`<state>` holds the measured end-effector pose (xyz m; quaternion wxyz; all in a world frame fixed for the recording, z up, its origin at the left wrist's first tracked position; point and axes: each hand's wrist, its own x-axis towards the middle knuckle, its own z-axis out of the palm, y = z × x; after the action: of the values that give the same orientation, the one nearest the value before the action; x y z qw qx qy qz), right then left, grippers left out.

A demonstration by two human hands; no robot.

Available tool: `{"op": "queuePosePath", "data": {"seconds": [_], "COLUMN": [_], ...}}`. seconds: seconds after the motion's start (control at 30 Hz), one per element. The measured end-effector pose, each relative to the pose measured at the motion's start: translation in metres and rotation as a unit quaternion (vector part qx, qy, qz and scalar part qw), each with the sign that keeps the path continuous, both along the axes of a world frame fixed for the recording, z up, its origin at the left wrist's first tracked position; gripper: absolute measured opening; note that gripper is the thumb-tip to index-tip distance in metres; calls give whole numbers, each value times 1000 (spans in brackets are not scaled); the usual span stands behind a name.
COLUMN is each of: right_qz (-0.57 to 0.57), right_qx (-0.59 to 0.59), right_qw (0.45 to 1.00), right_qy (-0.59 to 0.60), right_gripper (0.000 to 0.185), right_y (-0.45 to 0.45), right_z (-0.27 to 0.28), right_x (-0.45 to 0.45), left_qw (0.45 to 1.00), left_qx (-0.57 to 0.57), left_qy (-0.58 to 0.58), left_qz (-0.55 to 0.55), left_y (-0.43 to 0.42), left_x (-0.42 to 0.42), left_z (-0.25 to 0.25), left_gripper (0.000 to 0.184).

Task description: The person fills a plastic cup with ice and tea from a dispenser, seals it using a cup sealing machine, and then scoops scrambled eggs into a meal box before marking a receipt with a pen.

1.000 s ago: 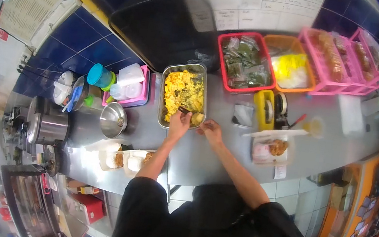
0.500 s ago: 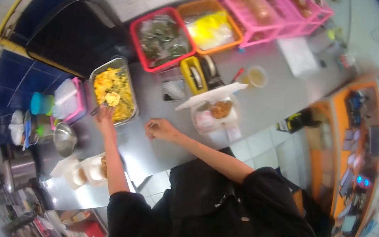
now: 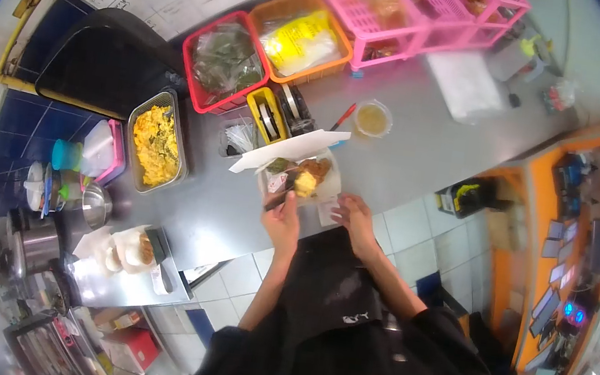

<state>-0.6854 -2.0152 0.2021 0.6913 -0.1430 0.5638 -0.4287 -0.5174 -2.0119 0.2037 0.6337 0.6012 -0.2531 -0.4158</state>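
My left hand [image 3: 281,225] is closed around a short dark serving utensil [image 3: 278,200]; its exact shape is hard to make out. At its tip, a lump of yellow scrambled egg [image 3: 306,184] is over the open white takeaway box [image 3: 330,184]. Inside the box are a brown fried piece [image 3: 316,167], something green, and a white-and-red packet [image 3: 276,182]. My right hand [image 3: 356,222] has its fingers apart beside the box's near right corner, at a small flap [image 3: 327,213]. The metal tray [image 3: 180,173] of yellow egg stands to the left.
A red basket [image 3: 186,72] and an orange basket [image 3: 348,50] with bagged goods line the back, beside pink racks [image 3: 384,27]. Tape dispensers [image 3: 267,115], a red pen [image 3: 343,116] and a lidded cup [image 3: 372,119] lie behind the box. More filled boxes [image 3: 124,249] sit lower left.
My left hand has moved right from the egg tray to the takeaway box, carrying egg on the utensil. My right hand has shifted to the box's near right corner, its fingers now spread.
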Motion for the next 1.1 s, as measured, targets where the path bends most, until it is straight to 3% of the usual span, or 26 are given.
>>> {"op": "queuePosePath", "data": {"seconds": [0.07, 0.1, 0.17, 0.23, 0.53, 0.63, 0.83, 0.9, 0.93, 0.97, 1.0, 1.07, 1.1], "right_qz": [-11, -20, -15, -11, -11, -7, 11, 90, 96, 130, 157, 161, 165], "right_qx": [-7, -13, -6, 4, 10, -4, -24, -37, -40, -153, -261, -347, -410], "right_qw": [1000, 998, 998, 997, 994, 996, 996, 993, 992, 938, 829, 810, 762], "right_qy": [-27, -50, -62, -74, -106, -94, -87, 73, 77, 283, 468, 446, 473], "right_gripper": [38, 40, 41, 43, 39, 37, 37, 30, 30, 29, 30, 33, 31], "right_y": [-7, -10, -16, -20, -23, -18, -25, -20, -27, -37, -47, -80, -98], "right_z": [-6, -9, -14, -19, -35, -32, -30, -35, -40, -49, -55, -57, -63], "right_x": [-2, -3, -5, -6, -14, -12, -17, -21, -24, -28, -32, -31, -29], "left_qw": [944, 943, 810, 800, 835, 867, 894, 939, 941, 962, 975, 979, 976], "left_qx": [-78, -81, -169, -161, -169, -152, -69, -85, -86, -105, -123, -99, -88], "left_qy": [-295, -298, -522, -529, -486, -449, -387, -301, -297, -241, -184, -160, -153], "left_qz": [-126, -125, -207, -233, -197, -152, -218, -147, -140, -76, -9, 75, 124], "left_y": [-6, -9, -16, -15, -7, -2, -11, 2, 2, 4, 6, 4, 0], "left_x": [-17, -19, -20, -19, -32, -36, -30, -21, -12, 3, 19, 55, 81], "left_z": [-3, -11, -24, -28, -22, -11, -25, -16, -10, 1, 13, 53, 60], "left_gripper": [18, 18, 21, 27, 14, 12, 14, 12, 12, 12, 14, 15, 16]}}
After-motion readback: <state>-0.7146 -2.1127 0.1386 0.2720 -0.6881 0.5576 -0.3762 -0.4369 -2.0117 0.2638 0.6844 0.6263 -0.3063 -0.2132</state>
